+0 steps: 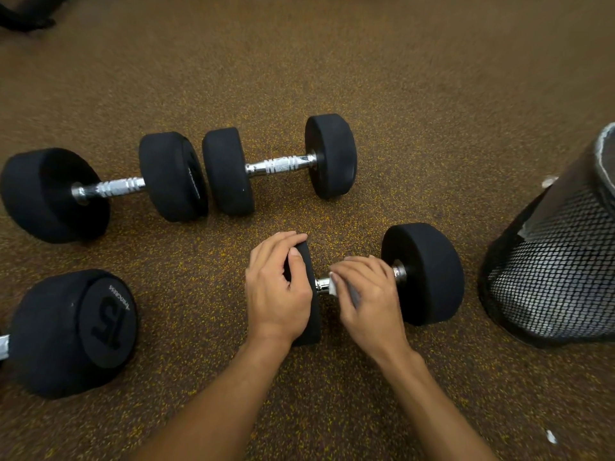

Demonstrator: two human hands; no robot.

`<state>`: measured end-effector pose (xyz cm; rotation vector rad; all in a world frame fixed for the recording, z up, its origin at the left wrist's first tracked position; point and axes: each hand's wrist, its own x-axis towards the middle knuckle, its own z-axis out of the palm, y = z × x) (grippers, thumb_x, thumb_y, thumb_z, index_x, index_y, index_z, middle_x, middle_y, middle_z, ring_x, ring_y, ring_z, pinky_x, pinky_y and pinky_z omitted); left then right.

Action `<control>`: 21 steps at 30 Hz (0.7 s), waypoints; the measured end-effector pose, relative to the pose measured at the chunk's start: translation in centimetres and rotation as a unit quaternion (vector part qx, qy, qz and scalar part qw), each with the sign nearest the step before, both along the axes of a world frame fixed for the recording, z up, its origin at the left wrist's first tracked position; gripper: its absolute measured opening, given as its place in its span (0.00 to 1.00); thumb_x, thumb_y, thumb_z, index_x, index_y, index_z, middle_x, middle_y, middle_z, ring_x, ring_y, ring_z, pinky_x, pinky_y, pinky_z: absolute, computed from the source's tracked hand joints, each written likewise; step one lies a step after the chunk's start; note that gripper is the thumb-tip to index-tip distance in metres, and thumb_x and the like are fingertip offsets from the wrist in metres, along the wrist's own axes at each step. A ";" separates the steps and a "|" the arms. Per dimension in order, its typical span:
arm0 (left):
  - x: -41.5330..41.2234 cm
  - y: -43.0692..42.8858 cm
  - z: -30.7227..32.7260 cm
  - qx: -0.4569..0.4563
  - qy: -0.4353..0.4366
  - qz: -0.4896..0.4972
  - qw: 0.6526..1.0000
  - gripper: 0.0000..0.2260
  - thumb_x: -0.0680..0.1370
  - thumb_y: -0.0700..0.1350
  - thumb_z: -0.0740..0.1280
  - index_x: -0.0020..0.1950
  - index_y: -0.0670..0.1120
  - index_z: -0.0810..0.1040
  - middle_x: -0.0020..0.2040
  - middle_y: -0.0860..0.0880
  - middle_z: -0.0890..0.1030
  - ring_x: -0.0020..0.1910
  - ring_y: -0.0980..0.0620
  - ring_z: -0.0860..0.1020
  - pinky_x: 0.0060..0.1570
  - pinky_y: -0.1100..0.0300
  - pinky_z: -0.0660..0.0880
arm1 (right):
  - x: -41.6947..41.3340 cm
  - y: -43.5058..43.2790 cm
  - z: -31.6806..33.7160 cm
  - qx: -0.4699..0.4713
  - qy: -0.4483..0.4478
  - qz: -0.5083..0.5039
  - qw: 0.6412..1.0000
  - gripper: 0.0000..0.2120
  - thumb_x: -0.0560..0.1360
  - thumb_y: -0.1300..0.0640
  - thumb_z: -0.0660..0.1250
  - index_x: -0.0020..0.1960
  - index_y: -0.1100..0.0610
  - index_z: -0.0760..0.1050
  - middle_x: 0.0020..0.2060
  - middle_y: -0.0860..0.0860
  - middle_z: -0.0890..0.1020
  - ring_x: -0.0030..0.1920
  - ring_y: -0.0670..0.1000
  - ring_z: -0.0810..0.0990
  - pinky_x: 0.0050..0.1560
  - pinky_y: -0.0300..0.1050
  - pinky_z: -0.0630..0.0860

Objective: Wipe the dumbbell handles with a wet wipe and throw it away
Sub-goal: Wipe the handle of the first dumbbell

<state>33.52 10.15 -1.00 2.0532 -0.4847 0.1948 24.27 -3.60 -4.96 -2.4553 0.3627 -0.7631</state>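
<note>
Several black dumbbells with chrome handles lie on the speckled brown floor. On the nearest dumbbell (424, 272), my left hand (278, 289) grips the left weight head, thumb over its rim. My right hand (367, 291) is wrapped round that dumbbell's handle with a white wet wipe (332, 287) between palm and bar; only a small edge of the wipe shows. Two more dumbbells lie behind: a far left dumbbell (109, 188) and a far middle dumbbell (281, 166). A fourth dumbbell (75, 331), marked 15, lies at the near left, partly cut off.
A black mesh waste bin (552, 271) with a liner stands at the right, close to the nearest dumbbell's right head. A small white scrap (550, 436) lies on the floor near the bottom right. A dark object (23, 15) sits at the top left corner.
</note>
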 end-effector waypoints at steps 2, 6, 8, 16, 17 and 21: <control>0.0 0.0 0.1 0.001 0.004 0.000 1.000 0.17 0.84 0.47 0.58 0.63 0.49 0.85 0.63 0.55 0.83 0.67 0.54 0.77 0.70 0.53 0.72 | -0.5 -0.7 0.2 0.006 0.002 -0.013 1.000 0.08 0.81 0.58 0.72 0.59 0.54 0.86 0.54 0.45 0.87 0.62 0.45 0.79 0.73 0.53 0.69; -0.1 0.0 0.1 0.001 0.007 0.000 1.000 0.17 0.84 0.47 0.58 0.63 0.49 0.85 0.63 0.55 0.82 0.67 0.55 0.76 0.71 0.55 0.72 | 0.0 -0.7 0.9 0.019 0.022 -0.063 0.998 0.07 0.82 0.59 0.71 0.56 0.55 0.86 0.51 0.46 0.86 0.57 0.46 0.79 0.67 0.52 0.73; -0.1 0.0 0.0 0.002 0.007 0.000 1.000 0.17 0.84 0.46 0.58 0.63 0.50 0.85 0.63 0.55 0.82 0.67 0.55 0.76 0.70 0.53 0.72 | 0.6 -0.2 0.9 0.021 0.044 -0.034 0.998 0.07 0.82 0.58 0.69 0.56 0.55 0.86 0.51 0.47 0.86 0.56 0.46 0.78 0.65 0.51 0.74; 0.0 0.0 -0.1 -0.003 0.002 0.000 1.000 0.17 0.84 0.46 0.58 0.63 0.48 0.85 0.63 0.54 0.83 0.66 0.54 0.77 0.70 0.54 0.72 | 1.5 -0.7 2.0 0.044 0.096 -0.067 0.992 0.08 0.82 0.58 0.69 0.51 0.56 0.87 0.45 0.49 0.86 0.51 0.50 0.79 0.62 0.53 0.75; 0.0 0.0 -0.1 -0.005 0.000 0.000 1.000 0.17 0.84 0.46 0.58 0.63 0.48 0.85 0.63 0.54 0.83 0.66 0.54 0.77 0.70 0.53 0.72 | 1.7 -0.4 2.1 0.047 0.108 -0.049 0.992 0.08 0.82 0.57 0.68 0.51 0.56 0.87 0.45 0.49 0.86 0.51 0.51 0.79 0.61 0.53 0.75; 0.0 0.0 -0.3 -0.010 -0.003 0.000 1.000 0.17 0.84 0.47 0.58 0.62 0.49 0.85 0.63 0.54 0.83 0.66 0.52 0.77 0.70 0.49 0.73 | 1.2 -1.5 2.5 0.054 0.107 -0.056 0.991 0.08 0.81 0.58 0.69 0.48 0.57 0.87 0.43 0.53 0.87 0.48 0.55 0.81 0.56 0.54 0.78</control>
